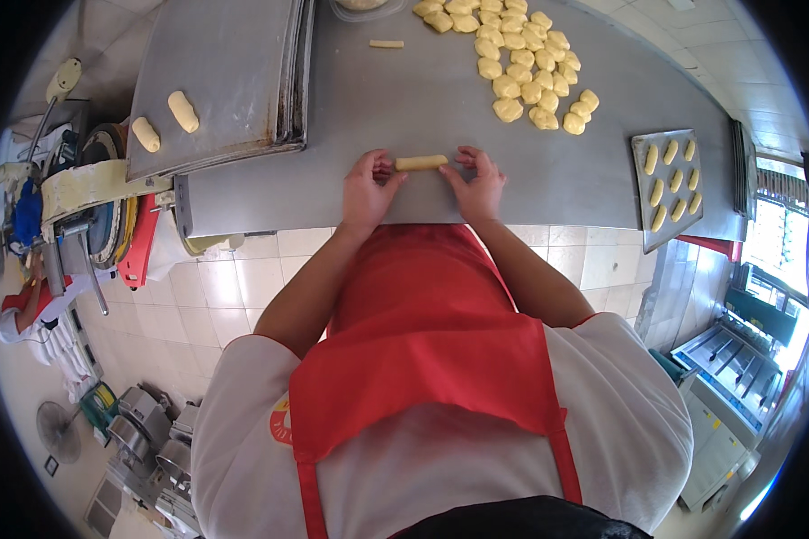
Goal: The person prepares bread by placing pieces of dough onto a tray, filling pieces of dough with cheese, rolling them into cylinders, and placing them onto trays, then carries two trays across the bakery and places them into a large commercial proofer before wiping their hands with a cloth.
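Observation:
A short roll of pale yellow dough [422, 163] lies crosswise on the metal table in front of me, between my two hands. My left hand [368, 190] is at its left end, fingers loosely curled and thumb just below the roll. At the opposite end is my right hand [479, 187], its thumb tip close against the dough and its fingers apart from the thumb. Neither hand wraps the roll; whether the fingertips press on it I cannot tell. Farther up the table lies a thin dough strip [386, 44].
Many dough pieces [521, 63] cluster at the far right. A tray [665, 229] of shaped rolls sits at the table's right end. Stacked metal sheets [234, 81] on the left carry two rolls [183, 111]. A clear tub [367, 9] stands at the far edge.

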A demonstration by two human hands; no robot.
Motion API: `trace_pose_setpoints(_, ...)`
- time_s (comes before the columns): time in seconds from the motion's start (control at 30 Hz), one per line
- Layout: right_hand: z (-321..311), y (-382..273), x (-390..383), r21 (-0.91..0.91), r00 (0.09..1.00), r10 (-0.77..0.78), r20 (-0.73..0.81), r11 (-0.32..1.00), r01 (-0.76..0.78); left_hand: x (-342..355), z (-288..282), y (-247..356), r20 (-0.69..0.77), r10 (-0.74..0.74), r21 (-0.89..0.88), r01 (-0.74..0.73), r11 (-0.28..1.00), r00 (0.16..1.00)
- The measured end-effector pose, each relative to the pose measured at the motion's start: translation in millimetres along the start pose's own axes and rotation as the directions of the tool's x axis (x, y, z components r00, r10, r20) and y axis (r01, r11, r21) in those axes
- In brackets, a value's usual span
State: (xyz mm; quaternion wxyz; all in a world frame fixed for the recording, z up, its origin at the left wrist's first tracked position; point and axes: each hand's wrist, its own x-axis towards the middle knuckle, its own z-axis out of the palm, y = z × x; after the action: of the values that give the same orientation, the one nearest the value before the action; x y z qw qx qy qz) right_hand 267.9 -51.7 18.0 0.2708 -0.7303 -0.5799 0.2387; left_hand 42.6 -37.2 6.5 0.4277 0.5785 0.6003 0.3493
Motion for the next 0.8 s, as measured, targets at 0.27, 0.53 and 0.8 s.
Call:
trace_pose_setpoints(0.27,13.7,7.0,7.4,-0.033,0.969,-0.248,0.001,0.968,0.248,-4.7,20.9,11.5,-0.155,0.067,0.204,-0.034,0.978,0.986)
trace_pose_setpoints(0.53,3.6,-20.4,40.2,0.265,0.732,-0.619,0.285,0.785,0.560,23.2,-11.0,25.4,0.150,0.046,0.266,-0.085,0.960,0.988)
trace_pose_setpoints(0.8,-71.1,-307.4,33.6,0.350,0.412,-0.802,-0.433,0.272,0.897,-23.2,-277.6,235.5,-0.382,0.747,0.054,-0.794,0.605,0.544)
